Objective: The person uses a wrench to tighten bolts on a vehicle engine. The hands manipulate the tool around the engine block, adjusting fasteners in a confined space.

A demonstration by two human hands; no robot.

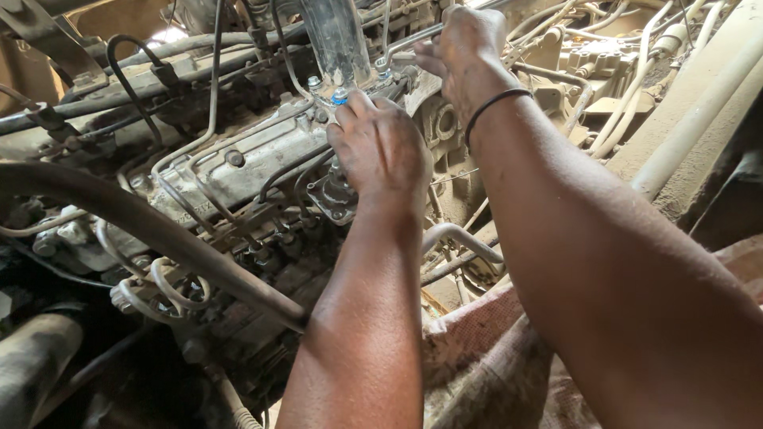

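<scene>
Left hand (381,151) at small blue-capped fitting (340,98) on top of dusty engine (238,167), fingertips closed round it, pinching. Right hand (465,48) higher up, fingers curled over thin metal pipe (405,36) beside clear plastic bowl (338,40); grip on pipe looks closed, exact hold hidden.

Progress, judging: fitting seated in place, pipes mostly routed, hand work at fitting ongoing; tightness cannot tell.

Containers: clear bowl upright above fitting, contents unclear, looks cloudy.
</scene>
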